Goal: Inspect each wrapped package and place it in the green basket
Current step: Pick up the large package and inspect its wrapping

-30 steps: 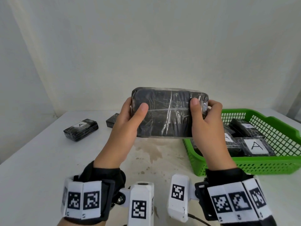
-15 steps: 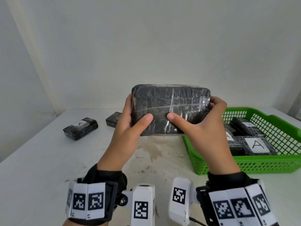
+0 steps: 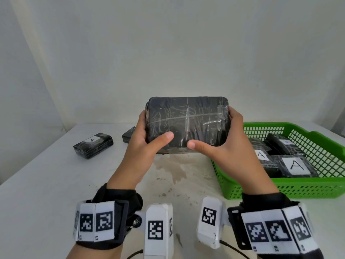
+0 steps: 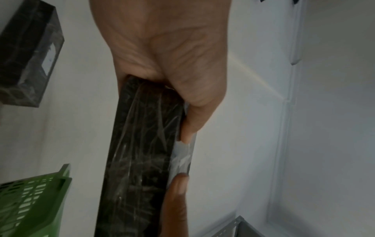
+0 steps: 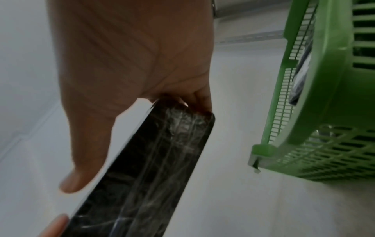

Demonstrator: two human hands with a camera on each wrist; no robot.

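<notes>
A black wrapped package (image 3: 187, 124) is held upright above the white table (image 3: 46, 184), broad face toward the camera, its film creased and glinting. The left hand (image 3: 147, 144) clasps its left end, thumb across the front face; the right hand (image 3: 227, 146) clasps the right end likewise, both grips closed around the package's edges. Just to the right stands the green basket (image 3: 298, 191), holding several wrapped packages (image 3: 295, 165) with white "A" labels. Well to the left, another labelled package (image 3: 93, 145) lies on the table, with a further one (image 3: 128, 136) partly hidden behind the left hand.
</notes>
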